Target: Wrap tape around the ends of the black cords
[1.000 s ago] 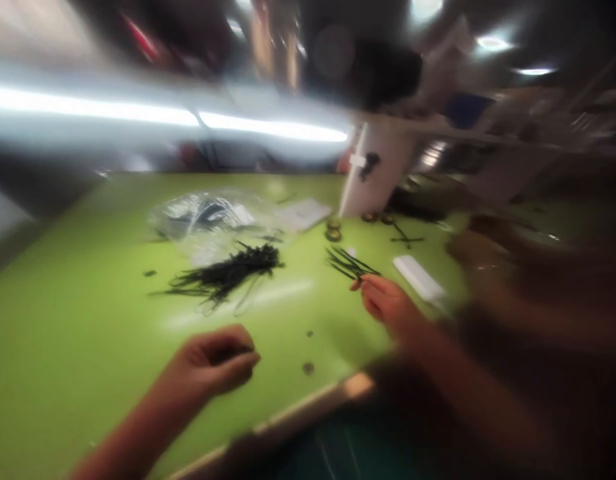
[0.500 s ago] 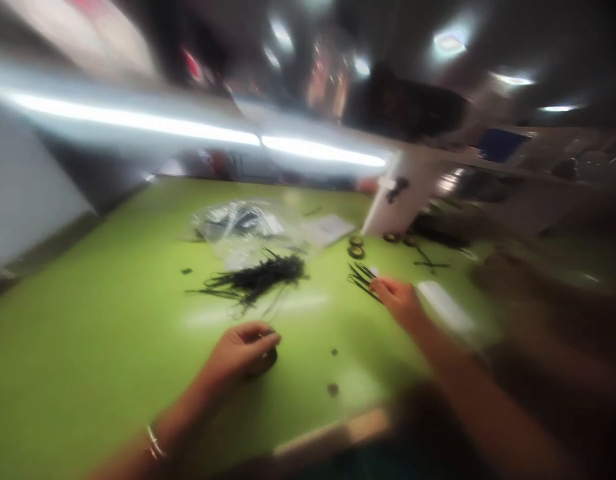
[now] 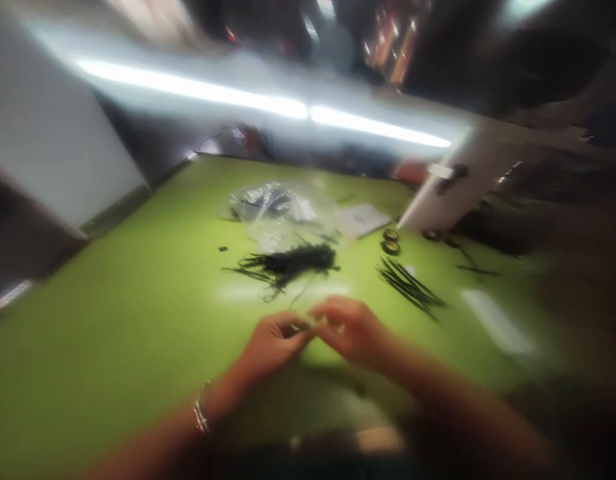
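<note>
My left hand [image 3: 278, 341] and my right hand [image 3: 353, 331] meet above the green table, fingertips pinched together. Whatever lies between them is too small and blurred to name. Just beyond is a tangled pile of thin black cords or straps [image 3: 301, 262], some with looped ends. To the right of my right hand, several black straps [image 3: 409, 288] lie side by side in a slanting row.
A clear plastic bag [image 3: 273, 203] with dark contents lies behind the pile, beside a white sheet [image 3: 363, 219]. Two black rings with yellowish inner edges [image 3: 391, 242] sit near an upright white panel [image 3: 435, 193]. A lit tube lamp [image 3: 198, 90] hangs along the shelf.
My right hand has left the straps, which now lie on the table, and come leftward to my left hand. The dark item under my left fingers is no longer clearly visible. The view has shifted.
</note>
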`<state>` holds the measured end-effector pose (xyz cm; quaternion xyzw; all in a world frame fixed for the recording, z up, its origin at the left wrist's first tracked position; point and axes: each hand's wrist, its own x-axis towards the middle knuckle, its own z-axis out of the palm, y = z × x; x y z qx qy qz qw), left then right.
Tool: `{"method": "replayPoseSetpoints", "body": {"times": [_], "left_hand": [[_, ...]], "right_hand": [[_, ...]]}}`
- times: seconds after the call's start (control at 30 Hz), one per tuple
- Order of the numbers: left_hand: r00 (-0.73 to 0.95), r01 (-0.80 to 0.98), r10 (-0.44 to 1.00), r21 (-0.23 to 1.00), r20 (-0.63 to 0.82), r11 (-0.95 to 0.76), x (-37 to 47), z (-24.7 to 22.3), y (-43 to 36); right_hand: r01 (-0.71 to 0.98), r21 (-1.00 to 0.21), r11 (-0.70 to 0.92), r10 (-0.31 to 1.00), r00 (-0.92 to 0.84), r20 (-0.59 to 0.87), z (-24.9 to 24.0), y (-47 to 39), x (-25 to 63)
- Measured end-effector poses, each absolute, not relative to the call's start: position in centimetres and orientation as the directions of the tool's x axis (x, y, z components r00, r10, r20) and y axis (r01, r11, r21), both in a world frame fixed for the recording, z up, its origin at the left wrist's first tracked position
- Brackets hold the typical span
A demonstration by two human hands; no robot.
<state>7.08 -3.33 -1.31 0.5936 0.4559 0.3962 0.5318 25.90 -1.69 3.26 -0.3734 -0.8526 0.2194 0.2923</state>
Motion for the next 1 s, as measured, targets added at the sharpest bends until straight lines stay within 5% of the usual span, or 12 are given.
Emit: {"method": "replayPoseSetpoints", "body": {"times": [0.17, 0.33, 0.5, 0.7, 0.87, 1.0], "left_hand": [[0.229, 0.392, 0.944, 0.865, 0.238, -0.313, 6.5, -2.0, -3.4], [0.263, 0.41, 0.92, 0.829, 0.291, -0.38, 6.6, -1.8, -3.4], [0.31, 0.303, 0.942, 0.925, 0.131, -0.229, 6.8, -0.6, -3.3], [0.455, 0.09, 0.843, 0.956, -0.288, 0.279, 6.7, -0.6, -3.0], [0.462, -0.068, 0.839, 0.932, -0.287, 0.356, 6.3, -1.2, -2.5], [0.394, -0.094, 0.885, 0.947, -0.249, 0.308, 6.4, -0.7, -2.7]], "right_hand": [[0.608, -0.543, 0.58, 0.812, -0.488, 0.321, 2.4, -3.0, 22.9], [0.585, -0.572, 0.574, 0.816, -0.465, 0.344, 1.5, -2.7, 23.5], [0.582, -0.605, 0.544, 0.837, -0.427, 0.342, 1.1, -2.4, 24.1], [0.58, -0.602, 0.549, 0.832, -0.454, 0.321, 0.3, -1.9, 25.0], [0.521, -0.674, 0.524, 0.831, -0.485, 0.271, 1.2, -1.2, 24.8], [0.478, -0.783, 0.398, 0.833, -0.546, 0.09, 3.5, 0.7, 24.2]]}}
